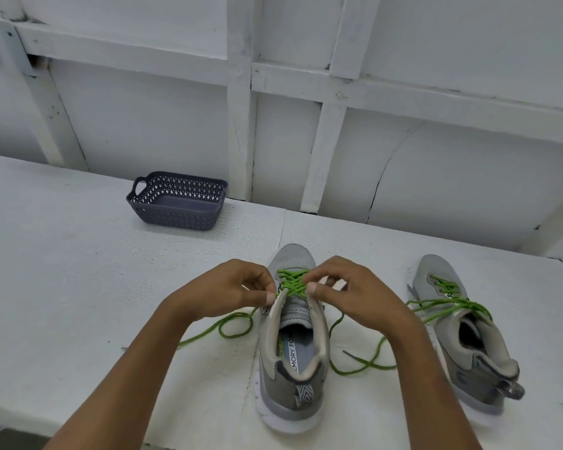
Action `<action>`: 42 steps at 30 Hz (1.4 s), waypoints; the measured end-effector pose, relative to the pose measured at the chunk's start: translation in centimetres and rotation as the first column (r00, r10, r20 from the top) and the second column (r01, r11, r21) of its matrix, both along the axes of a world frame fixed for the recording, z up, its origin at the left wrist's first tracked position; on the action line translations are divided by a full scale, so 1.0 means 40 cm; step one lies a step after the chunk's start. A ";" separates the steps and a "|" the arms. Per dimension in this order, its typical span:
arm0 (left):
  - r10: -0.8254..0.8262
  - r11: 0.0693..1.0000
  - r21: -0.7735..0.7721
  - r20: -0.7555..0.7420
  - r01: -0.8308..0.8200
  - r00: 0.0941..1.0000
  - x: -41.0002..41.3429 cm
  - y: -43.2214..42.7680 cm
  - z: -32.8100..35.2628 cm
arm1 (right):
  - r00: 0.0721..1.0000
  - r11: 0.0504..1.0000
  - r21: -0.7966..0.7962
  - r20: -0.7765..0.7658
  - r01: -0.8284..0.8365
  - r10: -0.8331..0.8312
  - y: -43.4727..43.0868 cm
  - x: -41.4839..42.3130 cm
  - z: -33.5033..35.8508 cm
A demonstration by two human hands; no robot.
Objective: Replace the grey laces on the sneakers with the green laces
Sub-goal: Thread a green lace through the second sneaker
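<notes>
two hands work on sneaker (293,368), mid worktop (62,271), toe pointing away. left hand (238,287): fingers (268,298) pinch green lace (291,279) at left eyelet row. right hand (348,290): fingers (312,289) clamp sneaker's right eyelet edge. lace ends trail both sides. second sneaker (468,345) at right, green-laced, untied. grey basket (176,203) far left.

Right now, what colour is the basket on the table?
The basket is dark slate grey; head view.
</notes>
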State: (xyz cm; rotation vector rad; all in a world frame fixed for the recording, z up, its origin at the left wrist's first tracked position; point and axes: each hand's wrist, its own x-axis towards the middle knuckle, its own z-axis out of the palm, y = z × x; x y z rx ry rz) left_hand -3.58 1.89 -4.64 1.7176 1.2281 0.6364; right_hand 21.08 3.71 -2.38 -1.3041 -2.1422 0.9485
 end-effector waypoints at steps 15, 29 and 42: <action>0.065 0.995 -0.083 0.031 -0.062 0.997 0.026 -0.016 0.029 | 0.978 0.999 -0.009 0.204 -0.038 0.039 0.016 -0.047 0.028; 0.184 0.976 -0.128 0.066 -0.174 0.981 0.030 -0.016 0.037 | 0.914 0.985 0.051 0.383 -0.164 0.132 0.034 -0.078 0.052; 0.284 0.949 -0.129 -0.054 -0.289 0.957 0.047 -0.037 0.062 | 0.961 0.983 0.143 0.264 -0.119 0.078 0.016 -0.080 0.000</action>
